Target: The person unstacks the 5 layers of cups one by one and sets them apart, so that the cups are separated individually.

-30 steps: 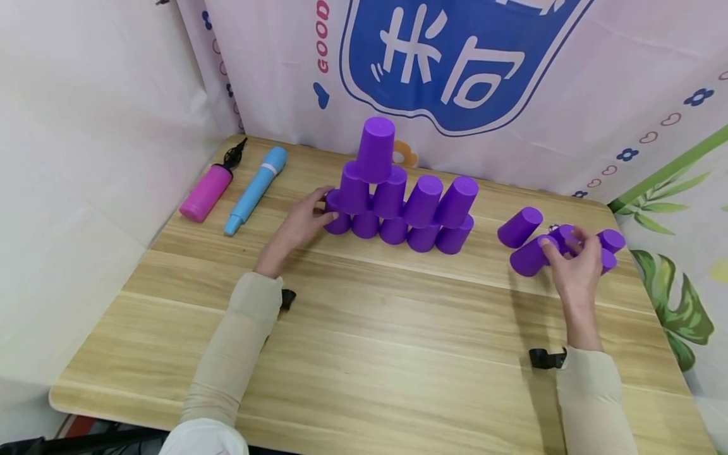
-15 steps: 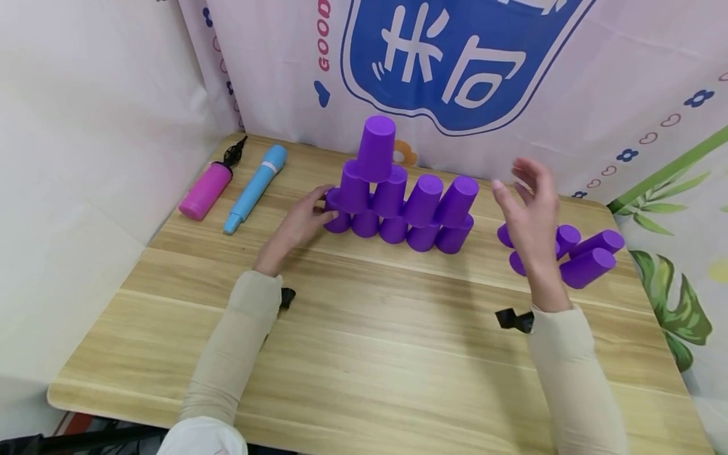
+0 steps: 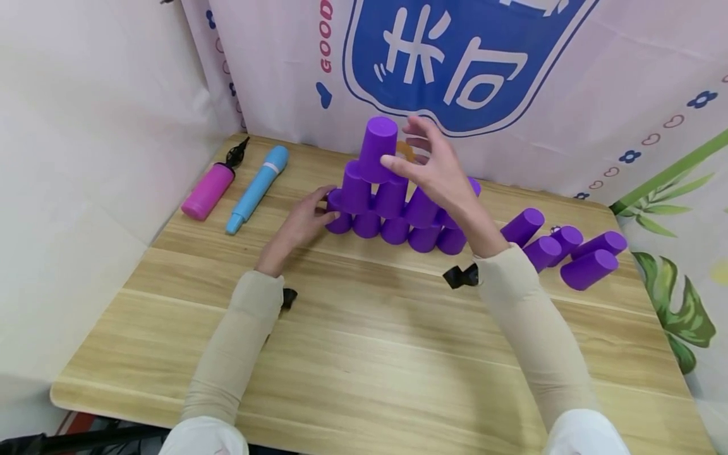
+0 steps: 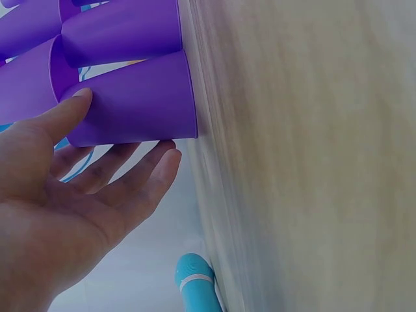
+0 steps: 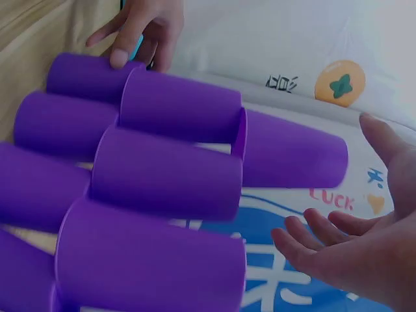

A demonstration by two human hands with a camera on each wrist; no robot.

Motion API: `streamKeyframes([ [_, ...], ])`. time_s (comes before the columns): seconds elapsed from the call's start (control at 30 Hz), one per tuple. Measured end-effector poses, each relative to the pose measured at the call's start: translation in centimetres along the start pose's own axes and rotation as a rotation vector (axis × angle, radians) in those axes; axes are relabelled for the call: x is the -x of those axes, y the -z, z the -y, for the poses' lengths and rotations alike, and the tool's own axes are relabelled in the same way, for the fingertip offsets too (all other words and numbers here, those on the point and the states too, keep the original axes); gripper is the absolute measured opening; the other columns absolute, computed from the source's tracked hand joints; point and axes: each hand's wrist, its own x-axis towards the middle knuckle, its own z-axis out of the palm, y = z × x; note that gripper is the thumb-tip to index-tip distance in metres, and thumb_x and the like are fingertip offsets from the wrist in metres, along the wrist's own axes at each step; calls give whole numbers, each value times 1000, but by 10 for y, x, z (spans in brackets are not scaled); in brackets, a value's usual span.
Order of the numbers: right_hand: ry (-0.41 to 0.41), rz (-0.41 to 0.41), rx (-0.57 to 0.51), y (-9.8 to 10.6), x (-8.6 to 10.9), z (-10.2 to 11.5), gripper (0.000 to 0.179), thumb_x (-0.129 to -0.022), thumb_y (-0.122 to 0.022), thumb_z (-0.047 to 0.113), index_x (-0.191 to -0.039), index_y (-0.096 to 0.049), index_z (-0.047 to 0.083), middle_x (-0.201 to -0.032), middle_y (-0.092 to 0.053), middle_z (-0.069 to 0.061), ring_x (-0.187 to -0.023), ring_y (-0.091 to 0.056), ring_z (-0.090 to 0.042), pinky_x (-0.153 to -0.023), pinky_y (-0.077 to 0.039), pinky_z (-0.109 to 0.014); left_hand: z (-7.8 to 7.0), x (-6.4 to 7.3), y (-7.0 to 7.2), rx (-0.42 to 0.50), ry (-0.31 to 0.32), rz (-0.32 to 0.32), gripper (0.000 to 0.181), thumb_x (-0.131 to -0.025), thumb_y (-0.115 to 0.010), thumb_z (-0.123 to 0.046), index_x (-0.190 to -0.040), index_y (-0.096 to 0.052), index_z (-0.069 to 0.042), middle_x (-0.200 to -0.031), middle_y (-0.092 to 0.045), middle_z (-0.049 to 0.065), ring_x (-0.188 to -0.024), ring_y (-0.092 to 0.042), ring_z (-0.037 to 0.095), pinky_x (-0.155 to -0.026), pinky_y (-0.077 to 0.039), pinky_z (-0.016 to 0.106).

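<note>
On the wooden table (image 3: 364,354), by the back curtain, I see a pyramid of purple cups (image 3: 398,202). I think the step in hand is building it higher. It has five cups at the bottom, four above them, and one top cup (image 3: 378,148) on the left side of the third row.

My left hand (image 3: 301,224) touches the end bottom cup (image 4: 133,101) with straight, loose fingers. I think it is keeping the pile from sliding. My right hand (image 3: 435,174) hangs in the air just beside the top cup. Its fingers are spread and relaxed, and it holds nothing.

Four loose cups (image 3: 563,249) lie on their sides at the right end of the table, well apart from the pile. I think the next move needs one of those cups. It has to go upside down, next to the top cup, sitting over the gap between two cups below. It calls for a soft touch, or the pile may fall.

All the cups are smooth, plain and the same shape, wider at the open end. A pink pump (image 3: 207,189) and a blue tube (image 3: 257,188) lie at the left.
</note>
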Motion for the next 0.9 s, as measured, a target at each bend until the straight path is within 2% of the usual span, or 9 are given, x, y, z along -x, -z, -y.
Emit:
streamKeyframes([
  [0.17,-8,41,23,-11,-17,-9,81,-84,-73,28,-150,-29,10,-143,-42,-8,-129,-44,-22,-108,-39,-35,1,1,-1,6,12,1,60,-97,-59,-20,-150,-32,-10,-142,-45,19,-120,-54,35,-98,-49,43],
  [0.33,6,20,8,-17,-33,-27,80,-81,-76,34,-147,-34,17,-138,-47,-3,-123,-50,-18,-101,-45,-33,2,0,-1,13,20,-3,59,-97,-59,-21,-149,-33,-11,-142,-45,17,-119,-54,34,-97,-49,42],
  [0.5,29,-9,-13,-20,-38,-31,75,-80,-77,34,-142,-40,14,-133,-51,-3,-117,-53,-16,-98,-47,-30,0,0,-1,18,15,-8,59,-97,-60,-20,-149,-34,-11,-141,-46,17,-118,-55,33,-97,-50,41],
  [0.7,21,-46,-37,-23,-37,-26,67,-82,-76,22,-140,-43,9,-131,-53,-8,-114,-55,-20,-98,-47,-29,-2,1,0,14,6,0,60,-97,-59,-19,-149,-33,-9,-142,-45,19,-119,-54,35,-98,-49,43],
  [0.9,15,-64,-45,-23,-23,-4,60,-85,-71,12,-138,-44,2,-129,-54,-15,-114,-56,-25,-97,-48,-31,-2,2,0,16,16,0,60,-97,-59,-20,-150,-32,-10,-143,-44,18,-121,-53,35,-99,-48,42],
])
